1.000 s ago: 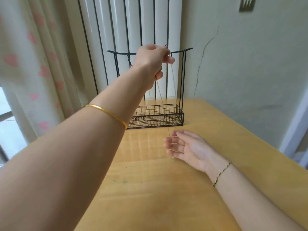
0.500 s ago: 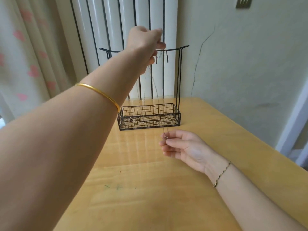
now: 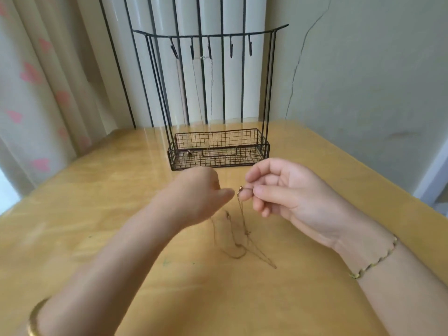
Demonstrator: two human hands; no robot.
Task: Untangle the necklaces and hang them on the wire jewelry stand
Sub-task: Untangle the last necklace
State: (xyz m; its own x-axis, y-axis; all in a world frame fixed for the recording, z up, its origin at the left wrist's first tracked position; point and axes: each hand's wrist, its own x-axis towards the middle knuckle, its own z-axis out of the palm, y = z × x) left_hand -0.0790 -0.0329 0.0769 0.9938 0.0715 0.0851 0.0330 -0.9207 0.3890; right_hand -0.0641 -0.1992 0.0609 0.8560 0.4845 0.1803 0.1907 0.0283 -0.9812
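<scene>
A black wire jewelry stand with a mesh basket base and several hooks on its top bar stands at the table's far side. Thin chains hang from the left and middle hooks down into the basket. A fine gold necklace trails from my right hand to the table, where it lies in loose loops. My right thumb and forefinger pinch its clasp end. My left hand is blurred just left of the clasp, fingers curled; whether it touches the chain I cannot tell.
The yellow wooden table fills the foreground. A curtain with pink hearts hangs at left, white vertical pipes with black bars stand behind the stand, and a cracked wall rises at right.
My left hand came down from the stand's top bar to the table beside my right hand. A chain now hangs on the hooks. My right hand lifted, pinching another necklace's end.
</scene>
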